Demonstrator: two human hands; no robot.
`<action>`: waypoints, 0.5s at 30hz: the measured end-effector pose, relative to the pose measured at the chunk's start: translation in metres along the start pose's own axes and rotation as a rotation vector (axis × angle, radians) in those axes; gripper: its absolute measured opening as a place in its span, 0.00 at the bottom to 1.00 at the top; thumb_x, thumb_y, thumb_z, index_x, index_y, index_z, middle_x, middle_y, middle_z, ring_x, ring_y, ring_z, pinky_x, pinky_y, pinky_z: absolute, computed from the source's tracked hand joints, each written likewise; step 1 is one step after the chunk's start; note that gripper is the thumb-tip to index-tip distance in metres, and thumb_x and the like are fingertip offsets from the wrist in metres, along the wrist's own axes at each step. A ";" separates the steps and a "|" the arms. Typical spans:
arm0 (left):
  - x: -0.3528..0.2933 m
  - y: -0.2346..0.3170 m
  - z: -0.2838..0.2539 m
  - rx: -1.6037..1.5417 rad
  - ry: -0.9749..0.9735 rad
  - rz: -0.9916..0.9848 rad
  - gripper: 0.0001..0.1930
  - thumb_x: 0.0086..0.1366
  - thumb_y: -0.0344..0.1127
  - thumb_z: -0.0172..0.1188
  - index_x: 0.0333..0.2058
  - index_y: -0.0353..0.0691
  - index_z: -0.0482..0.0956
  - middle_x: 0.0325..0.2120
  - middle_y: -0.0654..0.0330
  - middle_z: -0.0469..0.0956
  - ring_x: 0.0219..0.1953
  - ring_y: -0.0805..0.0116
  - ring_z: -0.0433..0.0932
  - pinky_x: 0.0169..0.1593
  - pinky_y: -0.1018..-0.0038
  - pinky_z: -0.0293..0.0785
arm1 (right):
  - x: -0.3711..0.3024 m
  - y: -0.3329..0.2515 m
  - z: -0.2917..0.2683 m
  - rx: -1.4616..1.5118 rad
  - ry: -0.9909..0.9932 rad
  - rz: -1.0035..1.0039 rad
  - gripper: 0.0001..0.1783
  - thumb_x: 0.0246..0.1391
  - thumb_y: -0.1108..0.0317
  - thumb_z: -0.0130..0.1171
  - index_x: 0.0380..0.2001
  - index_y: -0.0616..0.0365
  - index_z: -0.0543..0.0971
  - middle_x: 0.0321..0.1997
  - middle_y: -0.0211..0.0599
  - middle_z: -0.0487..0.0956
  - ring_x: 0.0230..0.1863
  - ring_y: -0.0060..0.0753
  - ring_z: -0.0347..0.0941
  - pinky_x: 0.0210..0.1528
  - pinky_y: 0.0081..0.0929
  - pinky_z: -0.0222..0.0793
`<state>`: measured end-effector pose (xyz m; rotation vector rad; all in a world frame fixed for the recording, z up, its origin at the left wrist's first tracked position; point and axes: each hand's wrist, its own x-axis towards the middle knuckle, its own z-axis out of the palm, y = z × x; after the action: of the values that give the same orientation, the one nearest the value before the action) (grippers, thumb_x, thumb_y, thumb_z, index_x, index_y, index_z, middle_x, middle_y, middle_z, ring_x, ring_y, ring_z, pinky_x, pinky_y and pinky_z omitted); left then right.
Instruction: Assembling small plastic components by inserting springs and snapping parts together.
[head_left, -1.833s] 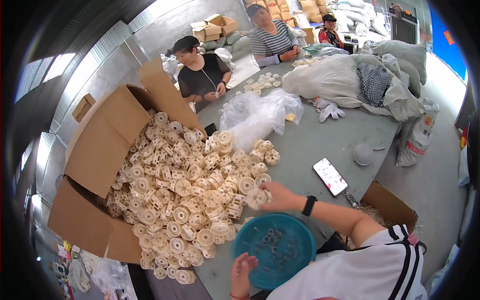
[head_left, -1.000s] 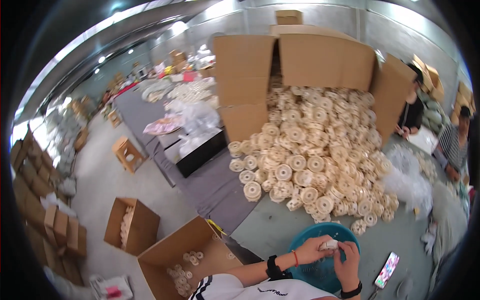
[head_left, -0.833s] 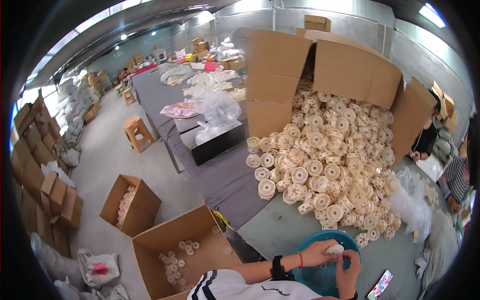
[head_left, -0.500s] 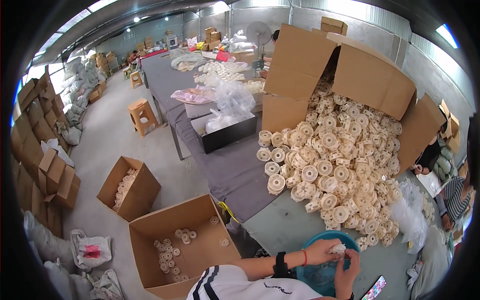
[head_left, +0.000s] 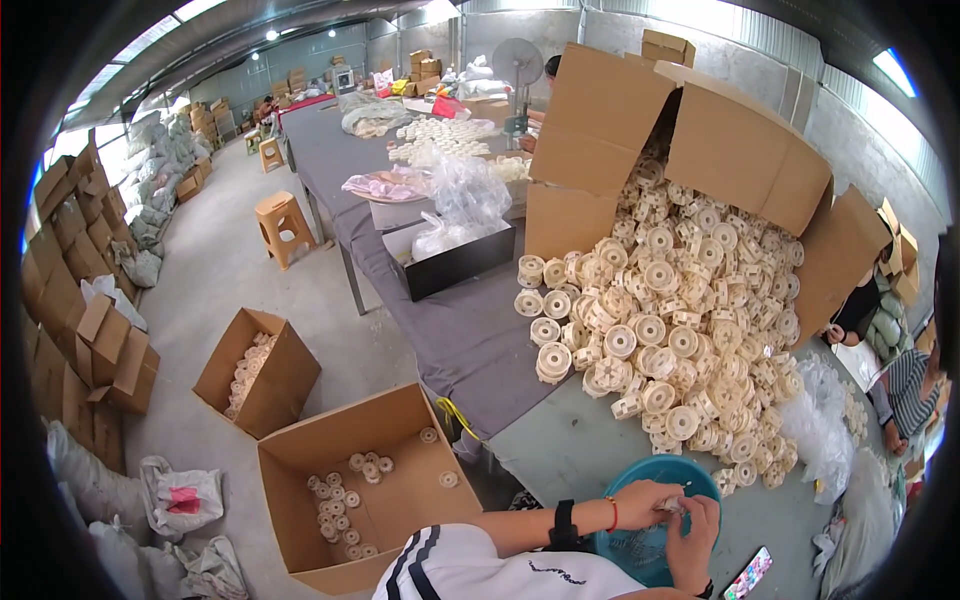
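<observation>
My left hand (head_left: 638, 500), with a black watch and a red bracelet at the wrist, and my right hand (head_left: 697, 538) meet over a blue basin (head_left: 640, 556) at the table's near edge. Both pinch one small cream plastic piece (head_left: 673, 507) between the fingertips. Just beyond the basin a big heap of cream spool-like plastic wheels (head_left: 670, 330) spills from a large open cardboard box (head_left: 740, 150) lying on the grey table (head_left: 560, 440).
A phone (head_left: 750, 575) lies right of the basin. On the floor to my left stand two open cartons (head_left: 385, 500) (head_left: 260, 370) holding wheels. A black tray with plastic bags (head_left: 455, 262), a stool (head_left: 282, 225), stacked cartons (head_left: 80, 260) and seated people (head_left: 900, 390) are around.
My right hand has come back from the heap to the basin, where both hands now hold a piece. My view has swung left toward the floor cartons and the aisle.
</observation>
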<state>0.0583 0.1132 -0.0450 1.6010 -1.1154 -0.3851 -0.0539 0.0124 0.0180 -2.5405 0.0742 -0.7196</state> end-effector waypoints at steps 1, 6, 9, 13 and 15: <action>0.000 -0.001 0.000 -0.002 -0.015 -0.004 0.14 0.54 0.37 0.61 0.39 0.44 0.71 0.29 0.52 0.76 0.34 0.50 0.75 0.35 0.66 0.70 | 0.002 0.000 -0.001 -0.013 -0.044 -0.016 0.15 0.40 0.80 0.55 0.36 0.63 0.72 0.39 0.47 0.69 0.42 0.49 0.67 0.46 0.36 0.62; 0.005 0.000 -0.009 -0.059 0.044 -0.052 0.14 0.53 0.36 0.61 0.38 0.44 0.71 0.30 0.52 0.76 0.34 0.49 0.75 0.35 0.65 0.70 | 0.007 0.000 -0.002 0.052 -0.169 0.138 0.17 0.39 0.80 0.55 0.38 0.63 0.71 0.39 0.47 0.69 0.43 0.49 0.66 0.47 0.36 0.62; 0.009 0.003 -0.018 -0.086 0.005 -0.040 0.14 0.53 0.36 0.61 0.38 0.44 0.71 0.30 0.52 0.77 0.33 0.50 0.75 0.36 0.64 0.70 | 0.007 0.002 0.003 -0.004 0.018 0.012 0.18 0.39 0.81 0.54 0.39 0.63 0.71 0.39 0.47 0.69 0.43 0.49 0.66 0.46 0.36 0.62; 0.013 0.007 -0.016 0.023 -0.044 -0.040 0.14 0.53 0.35 0.60 0.39 0.44 0.71 0.30 0.53 0.77 0.34 0.50 0.75 0.36 0.64 0.70 | 0.009 0.010 0.004 0.048 0.015 -0.004 0.17 0.39 0.81 0.54 0.38 0.63 0.71 0.40 0.47 0.68 0.43 0.49 0.66 0.46 0.36 0.63; 0.013 0.005 -0.014 0.039 -0.072 -0.092 0.14 0.53 0.34 0.60 0.39 0.45 0.71 0.29 0.53 0.77 0.34 0.50 0.75 0.36 0.64 0.70 | 0.008 0.015 0.005 0.049 -0.003 0.017 0.17 0.39 0.81 0.54 0.37 0.62 0.72 0.40 0.47 0.68 0.43 0.49 0.66 0.46 0.36 0.63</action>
<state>0.0728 0.1109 -0.0321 1.6884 -1.1119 -0.4882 -0.0431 0.0001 0.0115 -2.4916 0.0758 -0.7033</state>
